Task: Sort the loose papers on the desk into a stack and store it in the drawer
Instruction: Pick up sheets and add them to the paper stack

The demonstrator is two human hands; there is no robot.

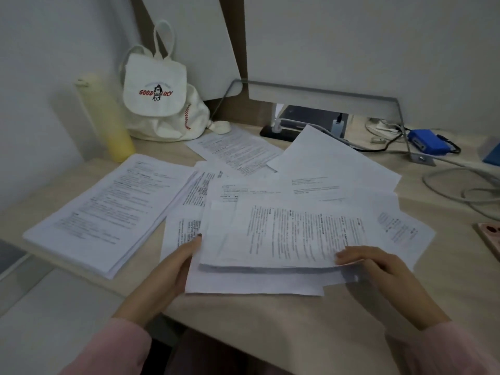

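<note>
Printed white papers lie scattered over the middle of the wooden desk (pixel 270 320). A small bundle of sheets (pixel 284 234) is lifted slightly off the desk near the front edge. My left hand (pixel 173 269) grips its left edge and my right hand (pixel 376 263) pinches its right front corner. Under it lie more loose sheets (pixel 254 282). A thick neat stack of papers (pixel 108 209) rests at the left. Further loose pages (pixel 238 150) and a blank sheet (pixel 332 161) spread toward the back. No drawer is visible.
A white drawstring backpack (pixel 159 98) and a pale yellow bottle (pixel 105 117) stand at the back left. A monitor stand (pixel 324 96), a blue device (pixel 427 142) and cables (pixel 460 185) fill the back right. A pink object (pixel 489 236) lies at the right edge.
</note>
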